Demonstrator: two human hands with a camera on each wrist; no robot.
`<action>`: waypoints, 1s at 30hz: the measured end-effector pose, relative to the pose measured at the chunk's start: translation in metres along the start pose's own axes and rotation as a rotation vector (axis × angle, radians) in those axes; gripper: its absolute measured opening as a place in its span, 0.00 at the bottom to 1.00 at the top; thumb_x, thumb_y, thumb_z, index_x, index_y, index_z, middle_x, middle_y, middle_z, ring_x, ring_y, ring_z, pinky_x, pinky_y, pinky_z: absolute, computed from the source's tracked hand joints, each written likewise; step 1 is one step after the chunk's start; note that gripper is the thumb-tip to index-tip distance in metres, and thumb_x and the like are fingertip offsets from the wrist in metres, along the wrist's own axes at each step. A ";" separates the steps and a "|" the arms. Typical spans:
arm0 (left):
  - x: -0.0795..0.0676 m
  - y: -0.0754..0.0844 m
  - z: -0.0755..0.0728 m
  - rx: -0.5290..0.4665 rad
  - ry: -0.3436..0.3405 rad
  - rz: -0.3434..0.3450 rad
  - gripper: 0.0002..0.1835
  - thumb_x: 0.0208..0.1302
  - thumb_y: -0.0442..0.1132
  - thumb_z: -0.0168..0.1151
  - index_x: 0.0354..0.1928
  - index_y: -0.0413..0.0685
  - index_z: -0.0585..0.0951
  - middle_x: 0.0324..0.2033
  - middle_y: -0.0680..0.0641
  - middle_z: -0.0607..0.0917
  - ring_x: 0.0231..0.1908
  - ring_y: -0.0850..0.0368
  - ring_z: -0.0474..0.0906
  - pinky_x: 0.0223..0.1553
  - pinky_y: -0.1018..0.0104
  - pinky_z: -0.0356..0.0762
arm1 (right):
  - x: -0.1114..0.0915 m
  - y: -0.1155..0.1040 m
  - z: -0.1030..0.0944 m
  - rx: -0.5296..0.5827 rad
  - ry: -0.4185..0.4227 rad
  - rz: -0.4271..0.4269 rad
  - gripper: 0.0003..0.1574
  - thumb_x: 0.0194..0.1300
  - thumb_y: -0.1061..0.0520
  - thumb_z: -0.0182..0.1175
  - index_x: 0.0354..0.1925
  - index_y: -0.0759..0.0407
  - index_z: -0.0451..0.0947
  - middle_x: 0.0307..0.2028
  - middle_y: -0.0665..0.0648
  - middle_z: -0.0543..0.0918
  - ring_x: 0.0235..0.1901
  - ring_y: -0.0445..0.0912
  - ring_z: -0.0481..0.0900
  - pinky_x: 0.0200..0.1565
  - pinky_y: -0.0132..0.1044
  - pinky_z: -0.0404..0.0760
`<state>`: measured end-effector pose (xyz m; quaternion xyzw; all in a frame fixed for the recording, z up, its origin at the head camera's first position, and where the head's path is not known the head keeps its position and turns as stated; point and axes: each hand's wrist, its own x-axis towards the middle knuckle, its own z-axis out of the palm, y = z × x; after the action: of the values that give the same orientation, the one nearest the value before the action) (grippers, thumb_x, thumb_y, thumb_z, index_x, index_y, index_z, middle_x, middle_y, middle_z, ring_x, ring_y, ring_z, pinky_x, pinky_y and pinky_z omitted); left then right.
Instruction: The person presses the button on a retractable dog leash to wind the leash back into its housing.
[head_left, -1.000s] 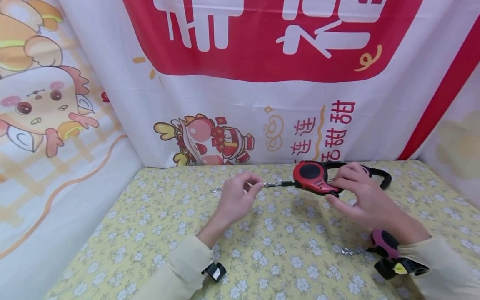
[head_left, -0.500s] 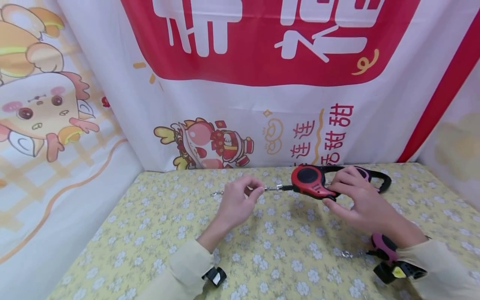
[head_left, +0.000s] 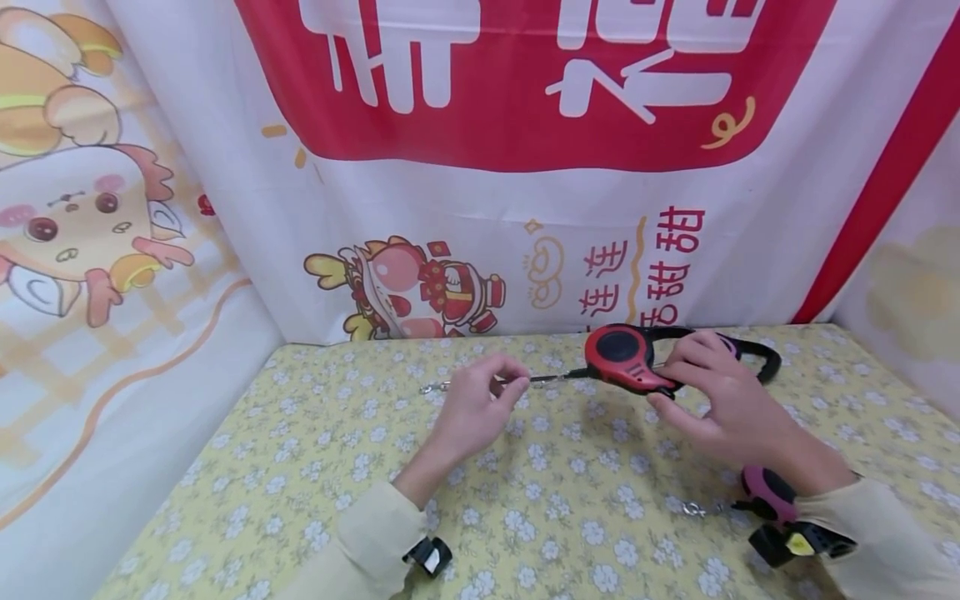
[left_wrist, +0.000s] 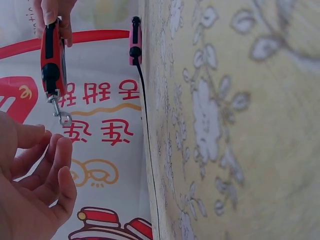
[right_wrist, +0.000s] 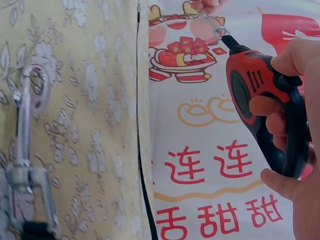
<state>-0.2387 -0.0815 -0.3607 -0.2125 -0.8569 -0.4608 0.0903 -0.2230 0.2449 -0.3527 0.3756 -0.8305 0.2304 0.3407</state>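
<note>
My right hand holds a red-and-black retractable dog leash by its looped handle, the fingers curled round the grip in the right wrist view. From its nose sticks a short black cord end with a metal snap clip. My left hand is just beyond that clip; in the left wrist view its loosely curled fingers stand apart from the clip and hold nothing. Behind the red leash lies a purple leash, partly hidden in the head view, its thin cord drawn out leftward to a clip.
A pink-and-black leash lies on the flowered tablecloth beside my right wrist, its metal clip pointing left. A white printed cloth hangs along the back of the table, with more cloth at both sides.
My left fingers have let go of the red leash's clip, which now sits slightly apart from the fingertips. The right hand keeps its grip, almost in the same place.
</note>
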 end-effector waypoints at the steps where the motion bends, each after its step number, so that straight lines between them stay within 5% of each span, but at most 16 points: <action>1: -0.001 0.000 -0.001 0.001 -0.003 -0.001 0.06 0.77 0.39 0.63 0.50 0.49 0.86 0.42 0.51 0.88 0.36 0.62 0.82 0.38 0.70 0.84 | 0.001 0.000 -0.001 0.005 0.011 -0.009 0.09 0.56 0.58 0.75 0.37 0.55 0.87 0.38 0.47 0.80 0.46 0.44 0.69 0.47 0.36 0.66; 6: -0.002 0.002 -0.003 -0.009 -0.041 -0.017 0.13 0.77 0.44 0.63 0.59 0.52 0.84 0.50 0.51 0.88 0.45 0.59 0.84 0.43 0.67 0.85 | 0.002 0.006 -0.010 -0.023 0.022 -0.005 0.10 0.58 0.55 0.76 0.37 0.59 0.88 0.40 0.52 0.83 0.47 0.46 0.70 0.47 0.32 0.69; 15: 0.010 0.008 0.023 -0.021 -0.265 -0.043 0.33 0.77 0.56 0.61 0.79 0.64 0.67 0.75 0.54 0.74 0.71 0.51 0.74 0.68 0.46 0.78 | -0.019 0.023 -0.042 -0.173 -0.074 0.119 0.16 0.48 0.61 0.80 0.38 0.59 0.89 0.41 0.52 0.84 0.47 0.43 0.68 0.45 0.35 0.68; 23: 0.024 0.018 0.051 -0.064 -0.417 -0.051 0.41 0.74 0.63 0.62 0.83 0.76 0.56 0.81 0.61 0.65 0.76 0.53 0.69 0.71 0.48 0.75 | -0.054 0.043 -0.062 -0.288 -0.220 0.253 0.12 0.55 0.53 0.80 0.36 0.56 0.89 0.39 0.51 0.82 0.46 0.44 0.67 0.43 0.39 0.70; 30: 0.032 0.027 0.079 0.013 -0.519 -0.004 0.42 0.74 0.66 0.60 0.83 0.79 0.53 0.80 0.64 0.65 0.77 0.56 0.68 0.75 0.48 0.71 | -0.083 0.061 -0.071 -0.336 -0.395 0.349 0.11 0.60 0.48 0.78 0.35 0.51 0.89 0.39 0.47 0.82 0.44 0.46 0.70 0.40 0.46 0.75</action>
<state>-0.2519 0.0061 -0.3740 -0.3213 -0.8549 -0.3854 -0.1320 -0.2024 0.3662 -0.3748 0.2032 -0.9590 0.0677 0.1854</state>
